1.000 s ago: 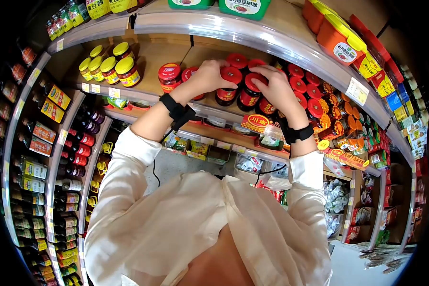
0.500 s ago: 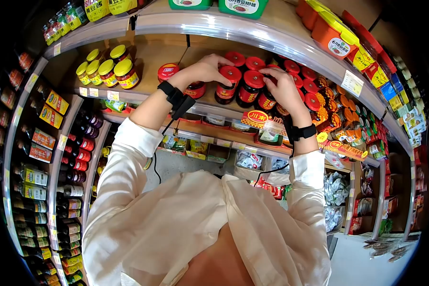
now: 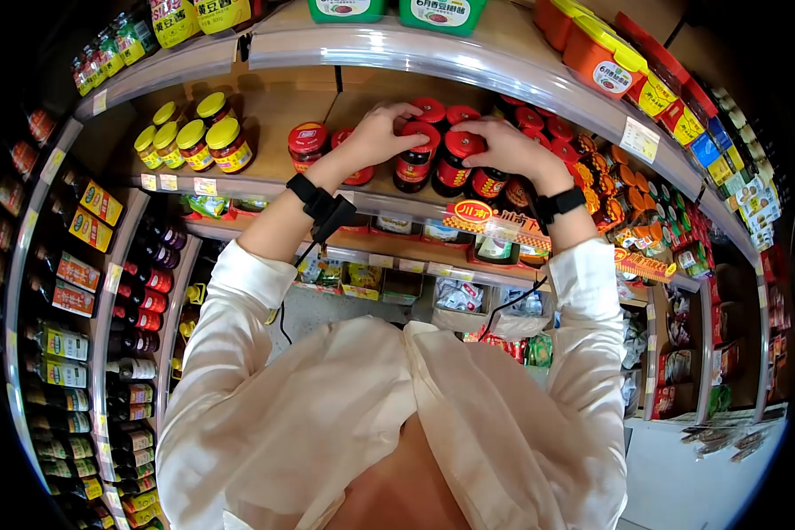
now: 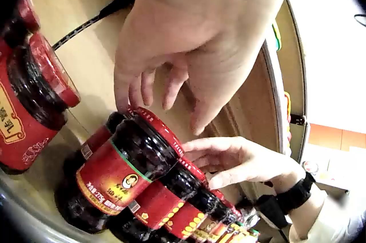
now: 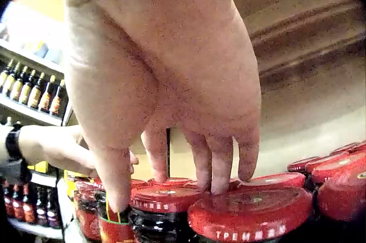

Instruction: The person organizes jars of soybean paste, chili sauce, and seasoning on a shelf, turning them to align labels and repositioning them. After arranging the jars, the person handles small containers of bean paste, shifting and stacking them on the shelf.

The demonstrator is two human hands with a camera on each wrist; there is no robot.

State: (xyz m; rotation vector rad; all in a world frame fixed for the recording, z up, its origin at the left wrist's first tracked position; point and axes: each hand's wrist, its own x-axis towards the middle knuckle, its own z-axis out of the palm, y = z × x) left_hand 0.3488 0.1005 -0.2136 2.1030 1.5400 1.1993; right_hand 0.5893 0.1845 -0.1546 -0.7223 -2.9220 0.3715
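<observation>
Both hands rest spread on red-lidded dark glass sauce jars (image 3: 415, 159): left hand (image 3: 380, 132) beside right hand (image 3: 503, 146), on a wooden shop shelf (image 3: 274, 115).

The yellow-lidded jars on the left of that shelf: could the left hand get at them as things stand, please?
Probably yes. The left hand rests on a red-lidded jar on the same shelf, and the yellow-lidded jars stand at the open front edge with only a lone red-lidded jar between.
</observation>
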